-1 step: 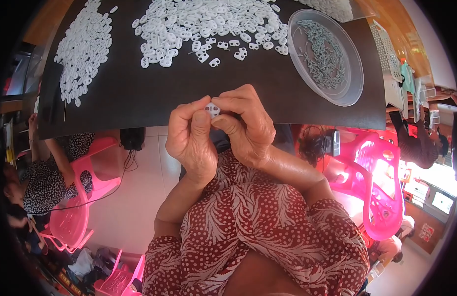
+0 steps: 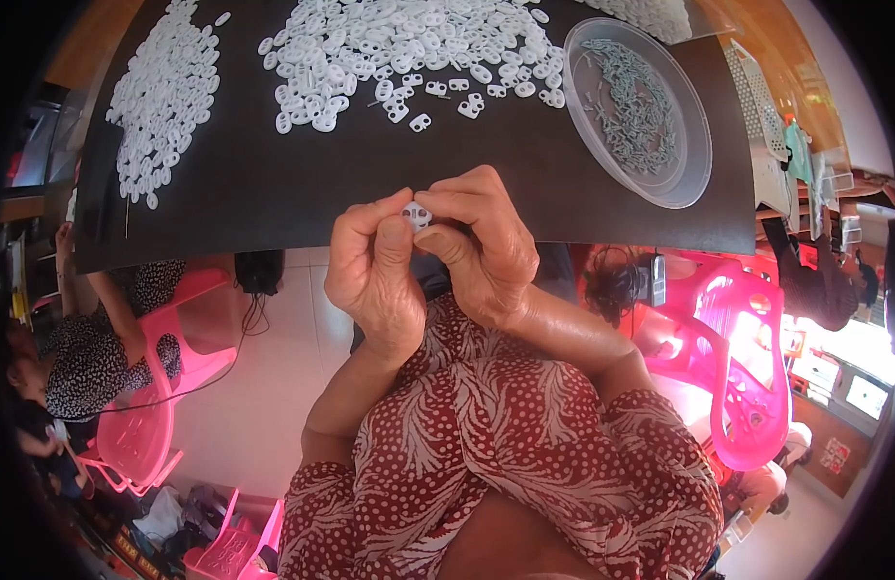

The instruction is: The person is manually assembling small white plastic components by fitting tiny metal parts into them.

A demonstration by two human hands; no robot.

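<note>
Left hand and right hand meeting at near edge of black table, fingers of both pinching small white plastic two-hole piece. Beyond: heap of white plastic pieces lying, clear round plastic dish holding grey parts.

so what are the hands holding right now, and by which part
A small white plastic piece with two holes, pinched at its edges between the fingertips of the left hand and the right hand.
</note>
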